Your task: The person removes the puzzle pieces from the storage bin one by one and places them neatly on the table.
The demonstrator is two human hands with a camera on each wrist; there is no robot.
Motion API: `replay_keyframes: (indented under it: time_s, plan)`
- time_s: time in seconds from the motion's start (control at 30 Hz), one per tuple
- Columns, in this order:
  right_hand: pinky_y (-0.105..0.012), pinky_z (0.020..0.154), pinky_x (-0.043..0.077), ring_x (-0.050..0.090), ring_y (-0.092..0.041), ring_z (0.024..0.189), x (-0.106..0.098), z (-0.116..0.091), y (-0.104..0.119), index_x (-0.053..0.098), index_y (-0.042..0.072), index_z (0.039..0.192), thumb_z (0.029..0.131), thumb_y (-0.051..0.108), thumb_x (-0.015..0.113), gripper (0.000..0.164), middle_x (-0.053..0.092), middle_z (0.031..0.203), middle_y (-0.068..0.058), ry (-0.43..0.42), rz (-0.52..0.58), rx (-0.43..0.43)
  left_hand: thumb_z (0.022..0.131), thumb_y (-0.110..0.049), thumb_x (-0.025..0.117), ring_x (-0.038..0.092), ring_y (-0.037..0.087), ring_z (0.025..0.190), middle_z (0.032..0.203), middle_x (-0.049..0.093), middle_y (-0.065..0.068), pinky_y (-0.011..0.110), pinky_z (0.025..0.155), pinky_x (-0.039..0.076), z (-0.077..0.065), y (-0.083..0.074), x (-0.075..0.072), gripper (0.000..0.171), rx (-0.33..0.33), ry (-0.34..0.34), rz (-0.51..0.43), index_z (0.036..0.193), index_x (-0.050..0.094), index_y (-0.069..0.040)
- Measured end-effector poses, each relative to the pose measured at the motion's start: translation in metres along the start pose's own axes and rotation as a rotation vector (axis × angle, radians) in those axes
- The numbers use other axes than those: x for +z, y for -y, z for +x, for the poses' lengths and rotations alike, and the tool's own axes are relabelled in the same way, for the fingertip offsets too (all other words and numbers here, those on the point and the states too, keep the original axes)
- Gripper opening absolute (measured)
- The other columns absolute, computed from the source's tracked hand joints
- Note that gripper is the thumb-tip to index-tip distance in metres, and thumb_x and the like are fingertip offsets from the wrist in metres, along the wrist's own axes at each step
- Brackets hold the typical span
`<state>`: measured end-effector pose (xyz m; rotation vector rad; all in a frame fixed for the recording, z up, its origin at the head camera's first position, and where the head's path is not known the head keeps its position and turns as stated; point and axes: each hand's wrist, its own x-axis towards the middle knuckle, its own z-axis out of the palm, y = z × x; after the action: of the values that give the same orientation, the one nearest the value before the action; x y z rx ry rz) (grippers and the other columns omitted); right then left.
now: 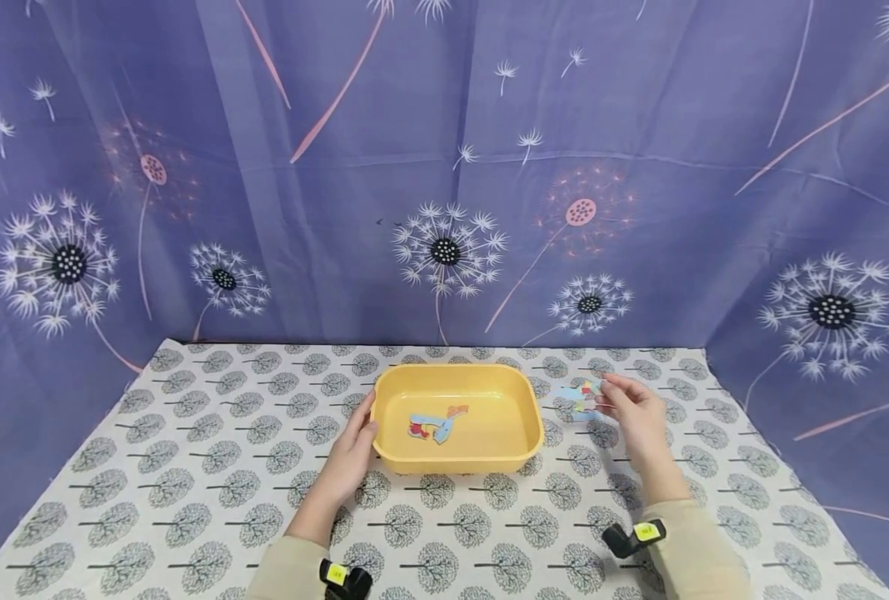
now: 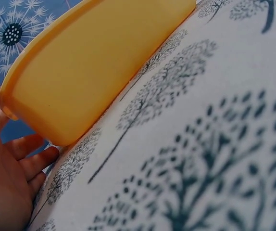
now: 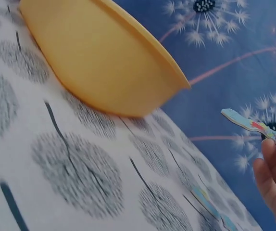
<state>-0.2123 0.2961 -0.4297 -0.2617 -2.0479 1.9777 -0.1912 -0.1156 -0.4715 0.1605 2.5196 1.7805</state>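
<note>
A yellow plastic basin point(image 1: 459, 463) stands on the tabletop, with several flat colourful puzzle pieces point(image 1: 444, 429) lying on its floor, left of the middle. My left hand point(image 1: 352, 450) grips the basin's left side, its thumb at the rim and its fingers against the outer wall in the left wrist view. To the right of the basin, my right hand point(image 1: 636, 417) pinches a thin light-blue puzzle piece point(image 3: 246, 122) with red and yellow print, held above the table. Under it on the cloth lies another light-blue puzzle piece point(image 3: 205, 199), partly cut off in the right wrist view.
A white tablecloth point(image 1: 227, 500) with grey tree prints covers the table. Behind it hangs a purple curtain point(image 1: 339, 250) with dandelion prints, meeting the table's back edge. Each forearm wears a black wrist camera point(image 1: 634, 537).
</note>
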Motion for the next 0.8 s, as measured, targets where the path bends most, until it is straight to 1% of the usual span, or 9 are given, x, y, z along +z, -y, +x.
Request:
replay_keyframes:
  time_s: [0.1, 0.27, 0.33, 0.43, 0.57, 0.63, 0.73, 0.8]
  plan:
    - [-0.016, 0.073, 0.057, 0.065, -0.002, 0.074, -0.012, 0.002, 0.002, 0.065, 0.019, 0.097, 0.091, 0.013, 0.062, 0.009, 0.067, 0.087, 0.008, 0.014, 0.035, 0.018, 0.103, -0.031, 0.033, 0.022, 0.035, 0.143, 0.158, 0.019, 0.004, 0.062, 0.113, 0.016, 0.0, 0.0, 0.0, 0.052, -0.001, 0.001, -0.002, 0.152, 0.016, -0.03]
    - [-0.018, 0.071, 0.058, 0.066, -0.004, 0.073, -0.027, 0.003, 0.004, 0.067, 0.019, 0.094, 0.09, 0.008, 0.063, 0.012, 0.068, 0.084, 0.008, 0.024, 0.139, 0.039, 0.103, -0.031, 0.032, 0.022, 0.034, 0.143, 0.158, 0.019, 0.003, 0.061, 0.113, 0.016, 0.0, 0.001, 0.001, 0.052, -0.001, 0.0, -0.003, 0.152, 0.016, -0.031]
    - [-0.019, 0.07, 0.058, 0.066, -0.004, 0.072, -0.032, 0.005, 0.003, 0.068, 0.018, 0.093, 0.089, 0.007, 0.064, 0.012, 0.068, 0.083, 0.007, 0.026, 0.177, 0.045, 0.103, -0.031, 0.032, 0.022, 0.034, 0.143, 0.159, 0.019, 0.003, 0.061, 0.114, 0.016, 0.0, 0.002, 0.0, 0.052, -0.009, 0.001, -0.003, 0.152, 0.015, -0.033]
    - [-0.02, 0.071, 0.058, 0.067, -0.004, 0.073, -0.039, 0.008, 0.0, 0.067, 0.02, 0.092, 0.09, 0.008, 0.063, 0.014, 0.067, 0.085, 0.007, 0.021, 0.178, 0.059, 0.103, -0.033, 0.032, 0.023, 0.034, 0.143, 0.158, 0.019, 0.003, 0.06, 0.114, 0.017, 0.0, 0.003, 0.0, 0.051, -0.026, -0.003, -0.005, 0.151, 0.016, -0.036]
    - [-0.02, 0.073, 0.058, 0.067, -0.002, 0.075, -0.05, 0.012, -0.008, 0.066, 0.022, 0.095, 0.091, 0.012, 0.063, 0.011, 0.066, 0.088, 0.011, -0.037, 0.086, 0.098, 0.103, -0.034, 0.032, 0.024, 0.034, 0.143, 0.158, 0.019, 0.003, 0.06, 0.114, 0.017, 0.0, 0.004, 0.0, 0.051, -0.035, -0.008, -0.001, 0.151, 0.016, -0.035]
    - [-0.019, 0.073, 0.058, 0.066, -0.001, 0.075, -0.055, 0.015, -0.011, 0.065, 0.017, 0.103, 0.091, 0.015, 0.062, 0.012, 0.065, 0.088, 0.013, -0.081, 0.035, 0.128, 0.103, -0.035, 0.032, 0.023, 0.034, 0.143, 0.158, 0.019, 0.003, 0.06, 0.114, 0.016, 0.0, 0.004, 0.0, 0.051, -0.033, -0.007, 0.003, 0.151, 0.016, -0.035]
    - [-0.017, 0.071, 0.057, 0.066, 0.0, 0.074, -0.062, 0.018, -0.017, 0.061, 0.006, 0.116, 0.092, 0.017, 0.061, 0.026, 0.064, 0.085, 0.017, -0.141, -0.038, 0.16, 0.103, -0.035, 0.032, 0.025, 0.035, 0.142, 0.158, 0.019, 0.003, 0.061, 0.113, 0.017, 0.001, 0.004, 0.0, 0.051, -0.028, -0.003, 0.008, 0.151, 0.016, -0.035]
    - [-0.015, 0.07, 0.057, 0.065, 0.002, 0.074, -0.066, 0.018, -0.02, 0.055, 0.0, 0.124, 0.093, 0.018, 0.06, 0.037, 0.062, 0.083, 0.019, -0.164, -0.086, 0.174, 0.102, -0.035, 0.032, 0.026, 0.036, 0.142, 0.158, 0.02, 0.003, 0.062, 0.112, 0.017, 0.002, 0.004, 0.0, 0.052, -0.024, -0.004, 0.01, 0.151, 0.016, -0.035]
